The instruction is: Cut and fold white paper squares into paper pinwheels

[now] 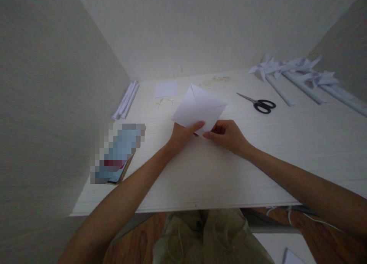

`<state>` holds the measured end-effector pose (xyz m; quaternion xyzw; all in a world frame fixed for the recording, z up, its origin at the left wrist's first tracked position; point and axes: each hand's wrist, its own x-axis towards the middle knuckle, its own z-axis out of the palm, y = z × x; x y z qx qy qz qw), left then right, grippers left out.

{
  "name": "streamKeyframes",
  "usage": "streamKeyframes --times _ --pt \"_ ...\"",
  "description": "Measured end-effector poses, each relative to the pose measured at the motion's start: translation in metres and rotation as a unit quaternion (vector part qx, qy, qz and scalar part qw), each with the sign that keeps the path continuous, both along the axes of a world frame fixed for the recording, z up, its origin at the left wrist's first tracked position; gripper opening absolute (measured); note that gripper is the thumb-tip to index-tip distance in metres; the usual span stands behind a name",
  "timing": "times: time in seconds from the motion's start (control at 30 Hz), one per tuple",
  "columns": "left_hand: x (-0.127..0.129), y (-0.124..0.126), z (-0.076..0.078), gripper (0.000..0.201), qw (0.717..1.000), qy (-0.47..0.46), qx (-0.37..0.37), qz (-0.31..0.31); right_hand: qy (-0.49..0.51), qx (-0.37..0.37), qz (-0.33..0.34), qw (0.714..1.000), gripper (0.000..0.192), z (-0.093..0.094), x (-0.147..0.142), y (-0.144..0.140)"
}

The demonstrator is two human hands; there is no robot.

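A white square of paper (197, 107), turned cornerwise, is held up over the table in front of me. Short lines run inward from its corners; I cannot tell whether they are cuts or creases. My left hand (186, 134) grips its lower left side, thumb on top and fingers underneath. At the bottom corner, my right hand (226, 136) pinches the paper between thumb and fingertips. To the right lie black-handled scissors (262, 105), blades pointing left, apart from both hands.
Rolled white paper sticks (126, 99) lie at the left wall. A paper sheet (166, 89) and rubber bands (164, 102) sit toward the back. Paper pinwheels on sticks (304, 88) fill the back right. A blurred phone-like object (120, 151) rests left, near the table's front edge (195, 210).
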<state>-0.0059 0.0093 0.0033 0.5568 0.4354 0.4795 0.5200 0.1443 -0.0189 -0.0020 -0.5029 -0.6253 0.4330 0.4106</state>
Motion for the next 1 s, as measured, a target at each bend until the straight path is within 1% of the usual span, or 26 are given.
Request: streamKeyframes --times 0.1,0.17,0.23,0.3,0.4,0.53,0.63,0.73,0.83,0.9,1.0 --pt "0.000 0.005 -0.005 0.038 0.998 -0.048 -0.025 0.018 0.072 0.020 -0.036 0.997 0.023 0.000 0.001 0.000" --pt "0.000 0.008 -0.008 0.041 0.997 -0.070 -0.036 0.021 0.116 0.044 -0.042 0.991 0.022 0.001 0.002 0.000" --pt "0.000 0.009 -0.009 0.042 0.996 -0.076 -0.038 0.015 0.129 0.065 -0.032 0.989 0.024 0.000 0.003 -0.001" --pt "-0.001 0.009 -0.009 0.040 0.997 -0.074 -0.035 0.002 0.111 0.072 -0.011 0.991 0.024 -0.001 0.004 -0.001" --pt "-0.002 0.008 -0.009 0.035 0.998 -0.063 -0.026 -0.019 0.057 0.088 0.005 0.994 0.015 -0.002 0.005 -0.001" --pt "-0.002 0.007 -0.010 0.029 0.998 -0.060 -0.002 -0.031 0.012 0.117 -0.030 0.993 0.005 -0.002 0.006 -0.002" --pt "0.000 0.008 -0.009 0.027 0.995 -0.100 0.010 -0.012 0.002 0.130 -0.041 0.991 0.004 -0.001 0.007 -0.002" --pt "0.001 0.009 -0.007 0.024 0.988 -0.150 -0.029 0.028 0.013 0.139 -0.036 0.990 0.007 -0.003 0.007 -0.002" --pt "0.000 0.011 -0.005 0.025 0.979 -0.182 -0.071 0.064 0.021 0.139 -0.028 0.990 0.009 -0.005 0.007 -0.001" --pt "0.000 0.012 -0.004 0.027 0.976 -0.188 -0.082 0.070 0.024 0.136 -0.023 0.990 0.010 -0.006 0.007 -0.001" --pt "0.000 0.011 -0.004 0.028 0.977 -0.186 -0.080 0.068 0.035 0.135 -0.026 0.990 0.009 -0.006 0.007 0.000"
